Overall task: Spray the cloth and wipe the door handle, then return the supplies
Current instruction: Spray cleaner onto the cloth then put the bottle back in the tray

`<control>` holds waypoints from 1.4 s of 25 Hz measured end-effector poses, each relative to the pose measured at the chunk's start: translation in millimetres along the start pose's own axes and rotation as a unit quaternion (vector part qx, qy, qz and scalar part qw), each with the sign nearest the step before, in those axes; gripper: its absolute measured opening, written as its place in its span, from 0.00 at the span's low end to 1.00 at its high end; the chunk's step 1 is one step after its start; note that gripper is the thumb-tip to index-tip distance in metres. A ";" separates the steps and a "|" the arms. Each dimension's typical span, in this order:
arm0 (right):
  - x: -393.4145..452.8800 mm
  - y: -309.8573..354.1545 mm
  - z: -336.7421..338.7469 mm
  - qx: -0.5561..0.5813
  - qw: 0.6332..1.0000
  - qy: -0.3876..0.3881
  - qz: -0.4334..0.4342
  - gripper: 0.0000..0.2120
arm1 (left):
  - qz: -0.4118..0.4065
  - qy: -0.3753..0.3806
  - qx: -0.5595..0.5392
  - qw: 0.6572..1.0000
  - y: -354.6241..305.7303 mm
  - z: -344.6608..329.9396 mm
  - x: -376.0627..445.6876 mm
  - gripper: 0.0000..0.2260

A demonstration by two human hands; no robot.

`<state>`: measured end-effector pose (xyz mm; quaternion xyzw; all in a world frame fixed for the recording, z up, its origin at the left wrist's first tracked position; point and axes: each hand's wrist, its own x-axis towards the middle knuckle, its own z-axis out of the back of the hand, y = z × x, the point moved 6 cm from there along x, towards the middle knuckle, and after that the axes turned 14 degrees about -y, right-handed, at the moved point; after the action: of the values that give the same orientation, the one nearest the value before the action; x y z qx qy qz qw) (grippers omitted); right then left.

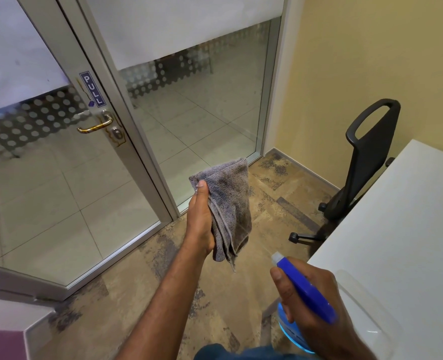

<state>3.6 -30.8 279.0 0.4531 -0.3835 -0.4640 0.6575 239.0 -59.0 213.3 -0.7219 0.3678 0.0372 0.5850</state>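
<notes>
The left hand (201, 219) is gripping a grey microfibre cloth (227, 209), thumb pressing on its upper corner and the fingers hidden behind the fabric. The cloth is hanging folded and crumpled, its ribbed weave showing darker patches, its hemmed edges trailing below the palm. It is being held out above the mottled brown floor (126, 289), in front of the glass door (59, 165). The right hand (316, 305) is wrapping closed around a spray bottle (302, 294), whose blue trigger head and pale nozzle are pointing up toward the cloth; the light-blue body is showing below the fingers. The brass-coloured door handle (95, 125) is sitting well apart, under a "PULL" sticker (91, 88).
</notes>
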 end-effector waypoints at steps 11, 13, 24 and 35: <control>4.4 -14.5 29.6 0.041 0.997 -0.063 -0.025 0.23 | 0.006 0.001 0.013 1.000 16.4 -15.7 -1.2 0.18; 4.6 -18.1 32.7 0.042 0.997 -0.056 -0.031 0.26 | 0.005 0.004 0.016 1.000 17.9 -20.1 -3.6 0.18; 1.0 -60.1 72.7 0.033 0.996 -0.080 -0.035 0.23 | 0.006 0.022 0.033 0.999 34.2 -48.4 -16.9 0.18; -5.4 -152.7 193.6 0.050 0.911 -0.403 -0.070 0.11 | 0.031 0.038 0.089 0.995 91.2 -58.4 -45.0 0.18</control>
<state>-217.1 -96.4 190.3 0.2853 -0.6060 -0.6321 0.3895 131.9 -92.0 178.9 -0.6564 0.4135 -0.0049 0.6310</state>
